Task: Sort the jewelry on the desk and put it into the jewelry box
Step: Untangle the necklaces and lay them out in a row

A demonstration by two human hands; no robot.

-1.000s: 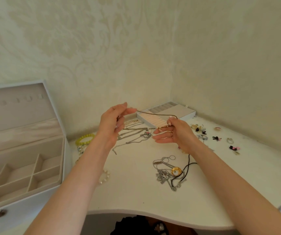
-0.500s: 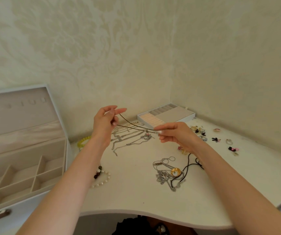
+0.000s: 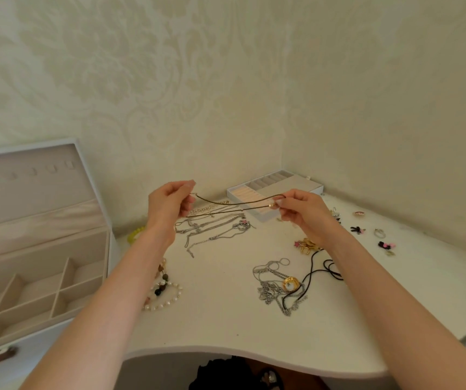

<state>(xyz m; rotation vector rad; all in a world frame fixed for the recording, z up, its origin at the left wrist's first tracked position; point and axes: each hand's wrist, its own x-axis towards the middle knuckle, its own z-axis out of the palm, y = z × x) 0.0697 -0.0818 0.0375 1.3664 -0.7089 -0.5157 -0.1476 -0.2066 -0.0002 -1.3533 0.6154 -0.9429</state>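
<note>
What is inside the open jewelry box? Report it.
The jewelry box holds cream dividers and compartments with no jewelry visible. Its lid bears hooks and a fabric pocket. The frame edge cuts off the left compartments; the pocket's inside is hidden.

white desk (image 3: 226,327), scattered necklaces (image 3: 278,287), ring tray (image 3: 305,184)

A: Hands?
B: Left hand (image 3: 169,205) and right hand (image 3: 306,213) each pinch an end of the thin brown necklace (image 3: 220,204), slack between them.
A: Below the grip?
B: Silver chains (image 3: 214,229) on desk (image 3: 226,327). Ring tray (image 3: 307,184) just behind.
</note>
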